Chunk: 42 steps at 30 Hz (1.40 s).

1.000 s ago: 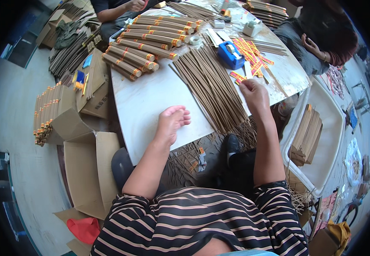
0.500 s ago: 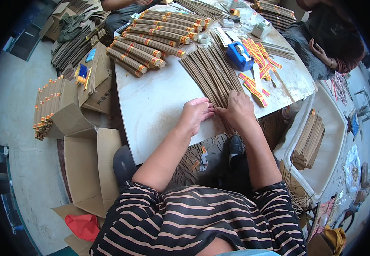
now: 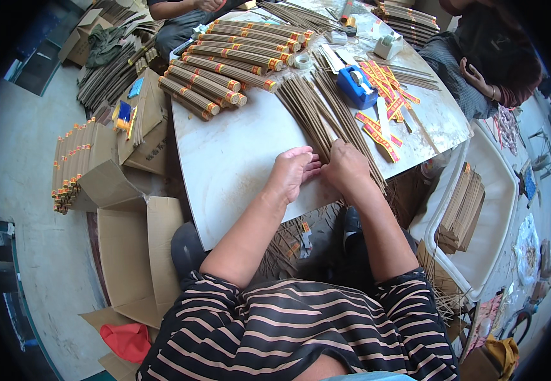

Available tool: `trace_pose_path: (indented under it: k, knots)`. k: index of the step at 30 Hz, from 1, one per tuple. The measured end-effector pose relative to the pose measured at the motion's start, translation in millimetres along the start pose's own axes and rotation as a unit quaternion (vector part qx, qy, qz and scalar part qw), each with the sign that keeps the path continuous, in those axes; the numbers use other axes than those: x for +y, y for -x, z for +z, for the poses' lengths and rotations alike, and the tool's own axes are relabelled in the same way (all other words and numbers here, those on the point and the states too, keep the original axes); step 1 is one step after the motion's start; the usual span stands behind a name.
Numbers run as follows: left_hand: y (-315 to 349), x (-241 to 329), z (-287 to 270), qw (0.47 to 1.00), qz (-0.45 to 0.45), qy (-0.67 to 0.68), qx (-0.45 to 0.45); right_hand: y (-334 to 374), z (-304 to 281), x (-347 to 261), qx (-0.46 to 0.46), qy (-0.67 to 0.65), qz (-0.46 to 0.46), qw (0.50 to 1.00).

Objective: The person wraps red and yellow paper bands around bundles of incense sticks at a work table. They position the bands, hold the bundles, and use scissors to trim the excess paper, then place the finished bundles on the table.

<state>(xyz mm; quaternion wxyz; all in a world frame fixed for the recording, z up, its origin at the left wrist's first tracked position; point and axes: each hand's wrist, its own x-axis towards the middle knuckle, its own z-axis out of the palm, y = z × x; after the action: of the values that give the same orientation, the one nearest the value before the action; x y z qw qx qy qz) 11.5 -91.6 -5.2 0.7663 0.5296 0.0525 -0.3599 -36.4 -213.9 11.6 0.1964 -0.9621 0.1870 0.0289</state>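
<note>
A fan of thin brown incense sticks (image 3: 305,109) lies on the white table, parted into a left bunch and a looser right group (image 3: 342,114). My right hand (image 3: 346,166) is curled over the near end of the left bunch, gripping it. Beside it on the left, my left hand (image 3: 296,173) has its fingers stretched toward the same ends, palm turned to the sticks; whether its fingertips touch them I cannot tell. Past the right group stand a blue tape dispenser (image 3: 358,89) and several red-and-yellow paper labels (image 3: 382,141).
Finished incense bundles (image 3: 231,54) with red-and-yellow bands are piled at the table's far left. An open cardboard box (image 3: 123,254) stands left of my legs. To the right is a white tub (image 3: 501,209) holding wooden-coloured sticks (image 3: 464,209). Other people sit across the table.
The sticks have split: the left bunch is drawn together, with a gap before the right group. My right hand has shifted slightly left; my left hand has barely moved.
</note>
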Motion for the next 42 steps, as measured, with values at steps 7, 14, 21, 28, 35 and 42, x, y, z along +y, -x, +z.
trace_pose_path:
  k: [7, 14, 21, 28, 35, 42]
  knots:
    - [-8, -1, 4, 1.000, -0.007, 0.012, -0.009, -1, -3, 5, 0.017, -0.063, 0.017, 0.998]
    - [-22, -2, -5, 0.998, -0.027, 0.033, -0.051, 3, -11, 10, 0.076, -0.130, 0.007, 0.989]
    - [-14, -4, -1, 0.999, -0.019, 0.011, -0.033, 3, -6, 14, 0.065, -0.111, 0.015, 0.992]
    - [-12, -3, 0, 0.999, -0.019, -0.002, -0.027, 3, -6, 14, 0.069, -0.112, 0.013, 0.991]
    - [-13, -3, 1, 0.999, -0.021, -0.016, -0.024, 4, -10, 20, 0.088, -0.151, 0.000, 0.985]
    - [-11, -4, 3, 1.000, -0.016, -0.010, -0.020, 3, -11, 21, 0.095, -0.167, 0.001, 0.981]
